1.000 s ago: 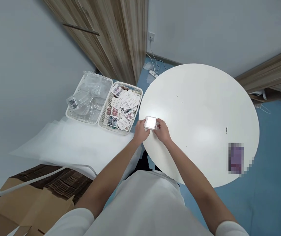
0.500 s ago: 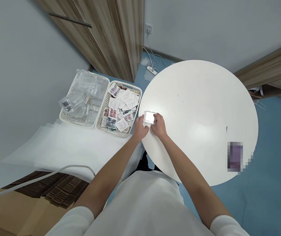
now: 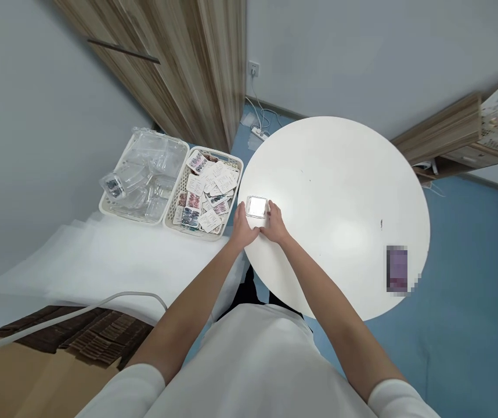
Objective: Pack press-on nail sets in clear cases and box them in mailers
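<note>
A small clear plastic box (image 3: 256, 206) with a white, brightly lit face lies at the left edge of the round white table (image 3: 336, 174). My left hand (image 3: 244, 227) holds it from the left side, fingers along that edge. From the right, my right hand (image 3: 275, 225) grips the opposite edge with bent fingertips. Both thumbs point inward and nearly meet just below the box. What the white face covers inside cannot be made out.
Left of the table stands a perforated basket (image 3: 171, 216) of printed cards with coloured oval pieces. Beside it another basket (image 3: 104, 203) holds clear plastic boxes. White sheeting (image 3: 101, 255) and a cardboard carton (image 3: 22, 371) lie nearer. A blurred purple object (image 3: 397, 268) rests at the table's right.
The view has shifted, so table and baskets appear further left. My right fingers have drawn back from the box's upper face to its right edge, and my thumbs have come together.
</note>
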Tool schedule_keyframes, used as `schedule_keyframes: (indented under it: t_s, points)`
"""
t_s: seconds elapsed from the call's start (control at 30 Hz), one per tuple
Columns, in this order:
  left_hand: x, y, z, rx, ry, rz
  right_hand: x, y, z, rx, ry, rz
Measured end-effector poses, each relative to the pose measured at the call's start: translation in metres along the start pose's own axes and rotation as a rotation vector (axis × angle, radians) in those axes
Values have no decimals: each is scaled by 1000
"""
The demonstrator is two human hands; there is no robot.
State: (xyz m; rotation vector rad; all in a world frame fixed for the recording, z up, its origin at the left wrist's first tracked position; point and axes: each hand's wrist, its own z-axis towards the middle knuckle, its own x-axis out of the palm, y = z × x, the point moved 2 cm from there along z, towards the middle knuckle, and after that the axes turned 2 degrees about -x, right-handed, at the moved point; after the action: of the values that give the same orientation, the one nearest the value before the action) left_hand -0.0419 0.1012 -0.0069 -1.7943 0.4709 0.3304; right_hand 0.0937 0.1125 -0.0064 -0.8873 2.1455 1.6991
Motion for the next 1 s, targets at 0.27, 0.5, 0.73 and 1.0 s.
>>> schedule_keyframes:
  t_s: [0.27,0.5,0.73,1.0]
  points:
    - [6,-2,-42,-67,-49,92,-26,-9,-74,42,45,113]
    - [20,1,-114,-157,98,15,-38,-29,-134,68,59,221]
    - [21,10,-184,-303,65,-84,-17,-24,-149,-56,263,257]
    - [-19,37,-243,-431,-174,28,27,3,-138,-181,501,180]
